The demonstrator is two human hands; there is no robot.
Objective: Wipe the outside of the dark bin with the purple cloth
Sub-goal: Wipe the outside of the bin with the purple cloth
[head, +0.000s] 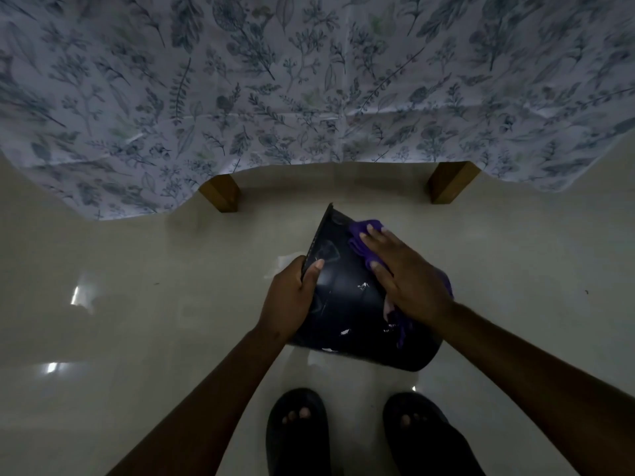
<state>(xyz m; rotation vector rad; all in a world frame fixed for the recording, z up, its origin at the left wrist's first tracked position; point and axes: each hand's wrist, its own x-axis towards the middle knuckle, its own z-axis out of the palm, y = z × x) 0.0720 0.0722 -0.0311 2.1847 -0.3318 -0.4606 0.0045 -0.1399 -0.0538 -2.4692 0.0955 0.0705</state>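
1. The dark bin (pixel 347 297) is tilted in front of the person's feet, over a glossy pale floor (pixel 137 304).
2. The left hand (pixel 292 297) grips the bin's rim, fingers curled over the edge.
3. The right hand (pixel 409 276) presses the purple cloth (pixel 360 235) flat against the bin's outer wall, fingers straight.
4. Beyond the bin, a leaf-patterned tablecloth (pixel 309 80) hangs over two wooden legs (pixel 221 194).
5. Black sandals (pixel 297 431) are at the bottom of the view.

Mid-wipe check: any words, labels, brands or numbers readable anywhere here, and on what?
No readable text anywhere.
Bin: white flecks on its side, too blurred to tell print from glare.
Cloth: no label shows.
Tablecloth: leaf print only, no words.
Sandals: no brand shows.
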